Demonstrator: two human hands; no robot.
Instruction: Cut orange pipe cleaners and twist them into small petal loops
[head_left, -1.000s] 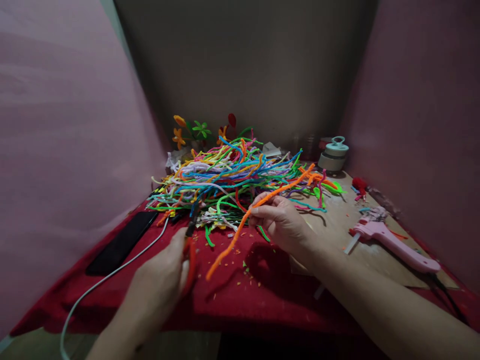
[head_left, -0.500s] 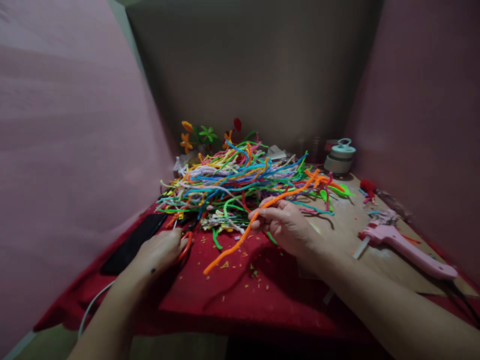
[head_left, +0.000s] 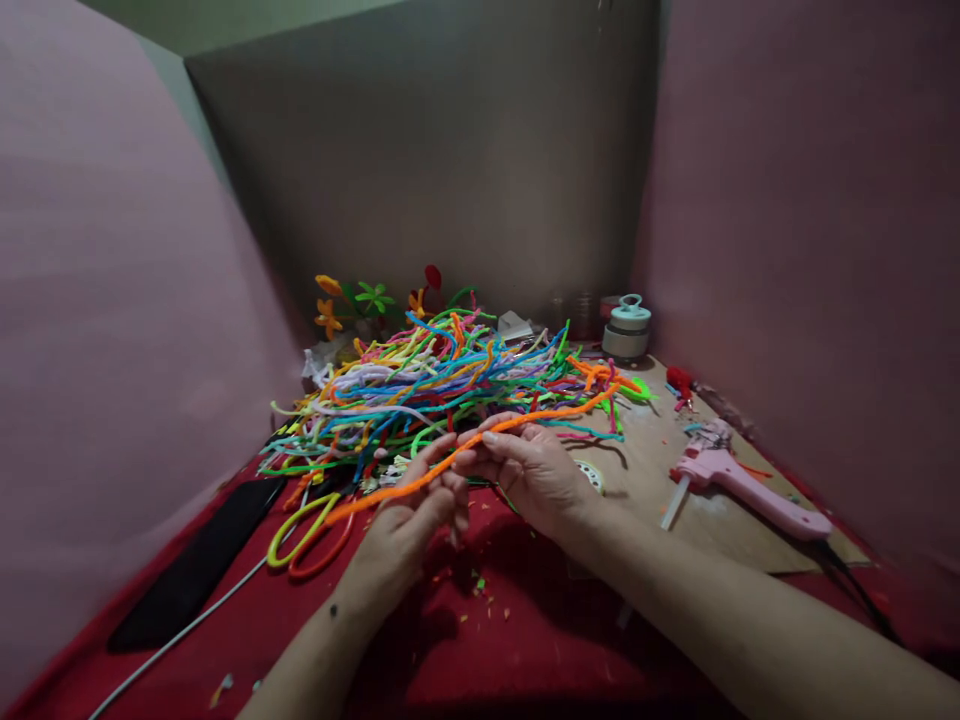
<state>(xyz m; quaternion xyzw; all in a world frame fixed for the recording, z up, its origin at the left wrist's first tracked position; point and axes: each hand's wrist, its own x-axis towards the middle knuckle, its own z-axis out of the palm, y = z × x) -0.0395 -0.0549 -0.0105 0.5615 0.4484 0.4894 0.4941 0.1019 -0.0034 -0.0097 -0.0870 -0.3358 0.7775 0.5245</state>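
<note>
An orange pipe cleaner point(head_left: 409, 488) stretches slantwise in front of me, its right end reaching toward the mat. My right hand point(head_left: 536, 470) pinches it near the middle between thumb and fingertips. My left hand point(head_left: 412, 520) is beneath its left half, with thumb and fingers apart and the stem passing across the fingers. Left of that hand, scissors with yellow and red handle loops point(head_left: 304, 545) lie on the red cloth, their blades hidden. Just behind both hands rises a big heap of many-coloured pipe cleaners point(head_left: 420, 375).
A black phone-like slab point(head_left: 199, 565) and a white cable point(head_left: 187, 625) lie at left. On the brown board point(head_left: 637, 480) at right rests a pink glue gun point(head_left: 750, 490). Behind are a lidded jar point(head_left: 628, 330) and pipe-cleaner flowers point(head_left: 328, 318). Pink panels flank the table.
My left hand has let go of the scissors and moved right, under the orange pipe cleaner. My right hand still pinches the stem. The view has shifted, so the heap appears farther left.
</note>
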